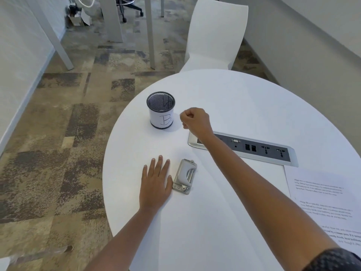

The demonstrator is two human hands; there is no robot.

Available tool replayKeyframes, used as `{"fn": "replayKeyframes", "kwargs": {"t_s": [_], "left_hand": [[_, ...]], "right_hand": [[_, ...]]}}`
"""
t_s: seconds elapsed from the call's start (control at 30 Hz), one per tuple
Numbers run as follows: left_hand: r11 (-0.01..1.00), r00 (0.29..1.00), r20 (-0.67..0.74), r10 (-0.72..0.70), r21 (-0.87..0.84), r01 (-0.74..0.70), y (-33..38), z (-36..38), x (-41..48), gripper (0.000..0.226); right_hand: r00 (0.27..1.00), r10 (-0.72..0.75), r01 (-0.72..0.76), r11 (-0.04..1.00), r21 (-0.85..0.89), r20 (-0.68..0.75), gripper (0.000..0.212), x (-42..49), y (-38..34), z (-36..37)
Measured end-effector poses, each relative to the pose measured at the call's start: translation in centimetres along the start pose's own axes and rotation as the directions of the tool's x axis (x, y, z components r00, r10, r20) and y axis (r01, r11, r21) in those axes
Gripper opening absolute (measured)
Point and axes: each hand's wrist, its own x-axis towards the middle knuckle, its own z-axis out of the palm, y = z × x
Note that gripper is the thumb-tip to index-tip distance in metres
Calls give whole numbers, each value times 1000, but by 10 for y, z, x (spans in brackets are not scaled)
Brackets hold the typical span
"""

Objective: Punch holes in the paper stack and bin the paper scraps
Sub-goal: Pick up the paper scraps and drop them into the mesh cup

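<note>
While left hand [156, 180] lies flat, hole punch [184, 177] sits just right.

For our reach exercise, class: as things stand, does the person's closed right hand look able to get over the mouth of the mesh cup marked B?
Probably yes. The right hand, closed in a fist, is just beside the mesh cup, near rim height. Nothing lies between them, and the cup's mouth is open.

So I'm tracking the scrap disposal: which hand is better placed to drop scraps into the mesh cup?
The right hand: closed in a fist right beside the mesh cup. The left hand lies flat by the hole punch.
</note>
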Motion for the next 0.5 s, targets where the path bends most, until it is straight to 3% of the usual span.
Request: {"fn": "replayKeyframes", "kwargs": {"t_s": [0.5], "left_hand": [[1000, 1000, -1, 2, 14, -2, -1, 4, 9, 52]], "right_hand": [[1000, -24, 22, 995, -96, -12, 23, 63, -28, 37]]}}
